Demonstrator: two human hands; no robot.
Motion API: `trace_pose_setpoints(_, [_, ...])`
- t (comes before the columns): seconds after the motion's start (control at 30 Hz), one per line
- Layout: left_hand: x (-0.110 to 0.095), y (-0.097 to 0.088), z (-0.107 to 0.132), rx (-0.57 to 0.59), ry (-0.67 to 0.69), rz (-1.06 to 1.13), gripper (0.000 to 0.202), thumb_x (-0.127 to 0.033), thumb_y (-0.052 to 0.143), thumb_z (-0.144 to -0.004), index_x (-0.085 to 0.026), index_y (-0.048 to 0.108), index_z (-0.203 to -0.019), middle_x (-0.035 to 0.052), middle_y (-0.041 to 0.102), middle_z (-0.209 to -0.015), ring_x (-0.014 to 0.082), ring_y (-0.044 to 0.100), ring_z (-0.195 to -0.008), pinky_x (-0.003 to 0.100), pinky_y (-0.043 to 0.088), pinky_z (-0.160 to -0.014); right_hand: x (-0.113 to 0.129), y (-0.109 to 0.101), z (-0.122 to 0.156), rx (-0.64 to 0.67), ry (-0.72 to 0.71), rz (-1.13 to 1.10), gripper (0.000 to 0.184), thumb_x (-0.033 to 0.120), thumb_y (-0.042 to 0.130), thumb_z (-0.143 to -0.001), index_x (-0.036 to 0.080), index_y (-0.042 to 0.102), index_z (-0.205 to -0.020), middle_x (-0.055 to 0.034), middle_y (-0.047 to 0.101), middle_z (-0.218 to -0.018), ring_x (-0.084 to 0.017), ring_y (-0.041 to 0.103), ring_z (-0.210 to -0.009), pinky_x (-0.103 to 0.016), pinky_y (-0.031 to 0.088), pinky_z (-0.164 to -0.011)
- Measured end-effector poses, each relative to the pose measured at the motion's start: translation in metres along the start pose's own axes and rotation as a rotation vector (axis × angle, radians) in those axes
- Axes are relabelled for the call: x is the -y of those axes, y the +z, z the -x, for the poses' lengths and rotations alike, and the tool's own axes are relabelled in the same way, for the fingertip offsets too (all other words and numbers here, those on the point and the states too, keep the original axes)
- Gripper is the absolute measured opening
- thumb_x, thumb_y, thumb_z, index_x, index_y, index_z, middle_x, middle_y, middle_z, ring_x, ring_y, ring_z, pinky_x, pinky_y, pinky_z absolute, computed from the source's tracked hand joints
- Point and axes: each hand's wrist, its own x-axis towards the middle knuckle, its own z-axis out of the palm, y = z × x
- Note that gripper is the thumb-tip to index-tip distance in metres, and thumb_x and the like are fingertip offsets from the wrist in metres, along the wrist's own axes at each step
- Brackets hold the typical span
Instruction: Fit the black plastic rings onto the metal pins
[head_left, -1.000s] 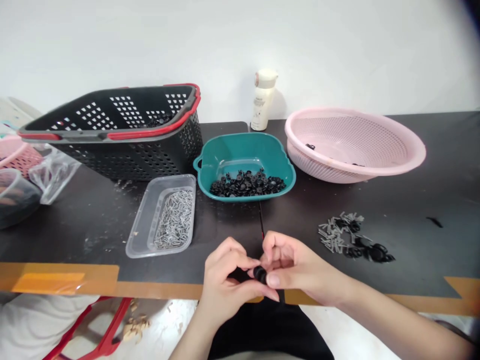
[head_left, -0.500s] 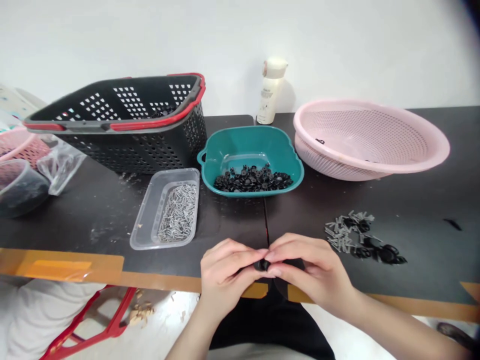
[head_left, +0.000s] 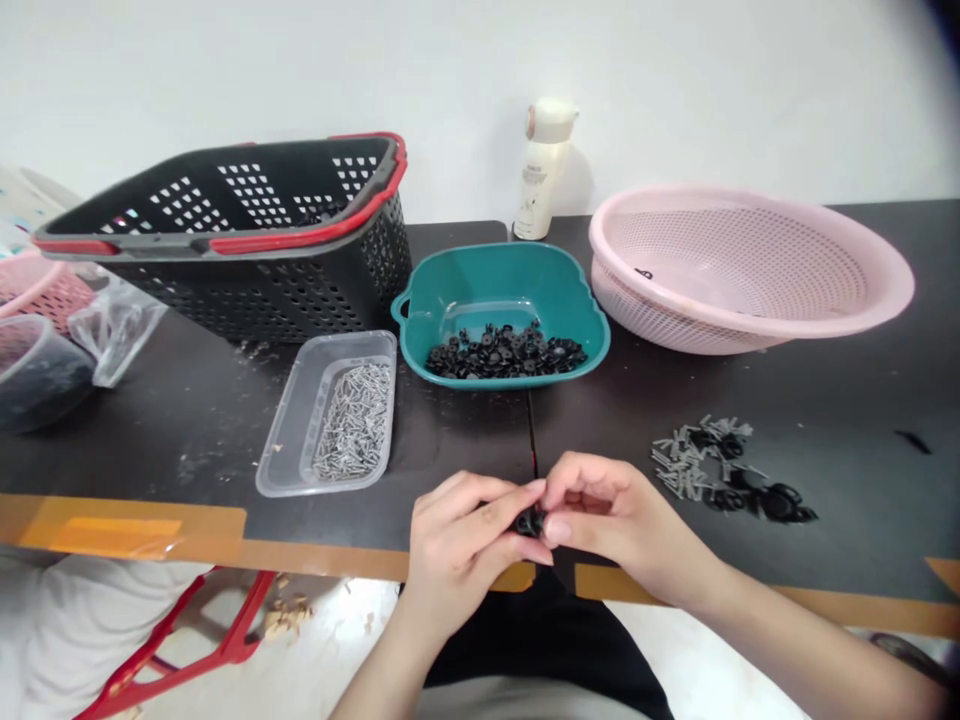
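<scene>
Left hand (head_left: 465, 540) and right hand (head_left: 611, 515) clamp a small black plastic part (head_left: 531, 521) between fingertips, long axis crosswise, just inside the taped table edge (head_left: 150, 530).

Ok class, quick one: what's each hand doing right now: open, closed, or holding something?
Left hand: closed, holding a small black part.
Right hand: closed, holding the same part.

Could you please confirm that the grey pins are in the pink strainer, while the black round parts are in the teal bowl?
Not quite: the grey pins lie in the clear plastic tray, not in the pink strainer, as the head view shows. The black round parts are in the teal bowl, as you said.
</scene>
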Motion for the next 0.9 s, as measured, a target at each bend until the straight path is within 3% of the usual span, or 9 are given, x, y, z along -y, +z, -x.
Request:
trace_pose_setpoints(0.1, [0.0006,-0.0003,-0.0008,0.022,-0.023,0.021,0.030,-0.042,0.062,-0.087,-0.022,0.073,-0.107,0.0032,0.073,-0.079,0.0136,0.063,-0.067,0.024,0.050,-0.061,-0.0003,-0.0007,-0.0009,0.007,0.046,-0.078,0.012,0.019,0.083,-0.066,0.017,0.072,-0.069,0.0007,0.070,-0.060,-0.010,0.065,-0.053,-0.019,0.056,-0.054])
trace_pose_setpoints(0.2, [0.0008,-0.0003,-0.0015,0.043,-0.044,0.049,0.031,-0.042,0.061,-0.087,-0.023,0.074,-0.107,0.0035,0.072,-0.077,0.0137,0.062,-0.066,0.025,0.050,-0.060,-0.0012,-0.0004,-0.0006,-0.011,-0.006,-0.072,0.007,0.017,0.082,-0.067,0.019,0.076,-0.070,0.0001,0.072,-0.060,-0.010,0.066,-0.053,-0.018,0.056,-0.054])
trace_pose_setpoints(0.33, [0.0011,-0.0009,-0.0011,0.040,-0.075,0.075,0.029,-0.038,0.064,-0.086,-0.025,0.072,-0.111,0.0023,0.069,-0.073,0.0129,0.061,-0.064,0.024,0.051,-0.059,-0.0005,0.0013,0.0015,-0.048,-0.163,0.065,0.006,0.016,0.081,-0.069,0.021,0.079,-0.073,-0.0010,0.073,-0.063,-0.012,0.066,-0.054,-0.020,0.057,-0.052])
trace_pose_setpoints(0.47, [0.0017,-0.0014,-0.0008,0.036,-0.126,0.128,0.029,-0.036,0.067,-0.085,-0.025,0.073,-0.111,0.0022,0.067,-0.071,0.0119,0.060,-0.062,0.022,0.051,-0.058,0.0010,0.0012,0.0046,-0.049,-0.357,0.241,0.017,0.013,0.079,-0.071,0.024,0.080,-0.085,-0.0023,0.075,-0.073,-0.014,0.068,-0.060,-0.021,0.057,-0.056])
trace_pose_setpoints(0.67, [0.0020,-0.0009,-0.0017,0.002,-0.173,0.219,0.030,-0.032,0.075,-0.078,-0.026,0.075,-0.107,-0.0005,0.065,-0.066,0.0098,0.058,-0.056,0.018,0.049,-0.052,-0.0004,-0.0013,0.0065,-0.045,-0.360,0.342,0.013,0.017,0.078,-0.076,0.025,0.078,-0.086,-0.0016,0.075,-0.074,-0.013,0.068,-0.061,-0.020,0.056,-0.055])
trace_pose_setpoints(0.9, [0.0019,-0.0018,-0.0009,0.003,-0.247,0.250,0.013,-0.028,0.078,-0.075,-0.021,0.077,-0.086,-0.0003,0.068,-0.063,0.0103,0.062,-0.055,0.018,0.050,-0.055,-0.0012,-0.0004,0.0070,-0.062,-0.374,0.328,0.016,0.013,0.078,-0.073,0.025,0.079,-0.085,-0.0016,0.076,-0.074,-0.014,0.069,-0.061,-0.021,0.057,-0.056])
